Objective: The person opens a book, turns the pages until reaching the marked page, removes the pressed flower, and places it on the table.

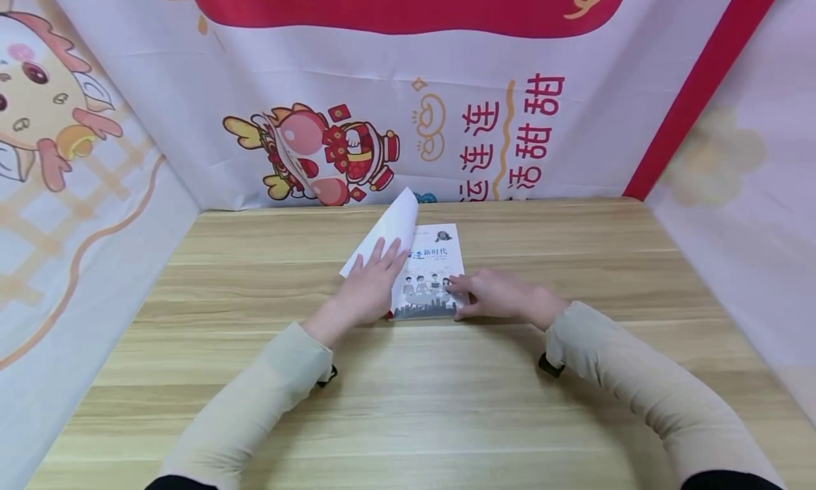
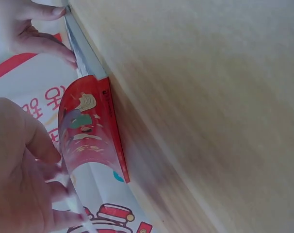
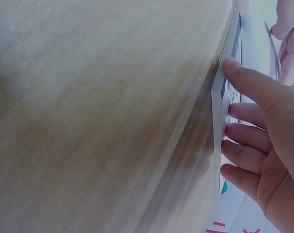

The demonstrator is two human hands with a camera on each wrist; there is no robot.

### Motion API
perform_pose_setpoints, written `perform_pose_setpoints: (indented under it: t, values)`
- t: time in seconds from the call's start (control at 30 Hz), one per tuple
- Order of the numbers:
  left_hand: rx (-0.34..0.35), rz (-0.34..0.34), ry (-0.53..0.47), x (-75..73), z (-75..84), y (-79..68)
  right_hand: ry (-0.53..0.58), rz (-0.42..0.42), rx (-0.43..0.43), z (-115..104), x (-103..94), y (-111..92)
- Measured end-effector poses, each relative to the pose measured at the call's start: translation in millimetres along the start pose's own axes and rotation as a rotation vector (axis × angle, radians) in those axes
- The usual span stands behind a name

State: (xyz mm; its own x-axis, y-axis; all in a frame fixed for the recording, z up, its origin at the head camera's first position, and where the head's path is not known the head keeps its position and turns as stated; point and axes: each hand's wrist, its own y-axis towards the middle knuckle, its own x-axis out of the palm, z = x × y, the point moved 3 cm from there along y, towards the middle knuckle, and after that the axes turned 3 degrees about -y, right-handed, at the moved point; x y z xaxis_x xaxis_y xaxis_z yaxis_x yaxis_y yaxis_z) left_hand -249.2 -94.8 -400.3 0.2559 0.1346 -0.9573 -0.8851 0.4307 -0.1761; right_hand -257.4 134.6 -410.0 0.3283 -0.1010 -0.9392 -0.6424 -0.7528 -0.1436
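A book [image 1: 430, 292] lies on the wooden table, and its title page shows drawn figures and blue lettering. Its cover [image 1: 389, 228] is lifted and bends over to the left, white inside; the left wrist view shows the red printed outside of the cover [image 2: 86, 126] and a red spine. My left hand [image 1: 372, 285] presses the white inside of the cover with spread fingers. My right hand [image 1: 494, 293] rests on the lower right of the book. In the right wrist view, its thumb touches the book's edge and the other fingers [image 3: 246, 155] lie along the page side.
The wooden table [image 1: 414, 398] extends around the book on every side. Behind it hangs a white cloth [image 1: 357, 65] with red printing and cartoon figures. More printed cloth [image 1: 720, 185] closes off the right side, and another cloth the left.
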Motion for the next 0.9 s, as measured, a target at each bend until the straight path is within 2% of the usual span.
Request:
perform_pose_setpoints:
  t: [0.1, 0.2, 0.47, 0.8, 0.9]
  values:
    - [-0.057, -0.025, -0.042, 0.7, -6.0, -2.2, 0.0, -0.007, 0.0, 0, 0.0, 0]
    - [-0.085, -0.04, -0.07, 2.3, -11.1, -5.4, -0.006, -0.005, -0.004, 0, 0.0, 0]
    - [-0.088, -0.04, -0.14, 4.7, -19.2, -12.1, -0.018, 0.009, -0.02, -1, 1.4, -1]
    - [-0.141, -0.095, -0.121, 3.9, -27.9, -13.9, 0.013, -0.02, 0.004, -1, 1.0, -1]
    - [-0.134, -0.099, -0.111, 2.5, -27.5, -14.7, 0.025, -0.028, 0.006, 0, 0.4, -1]
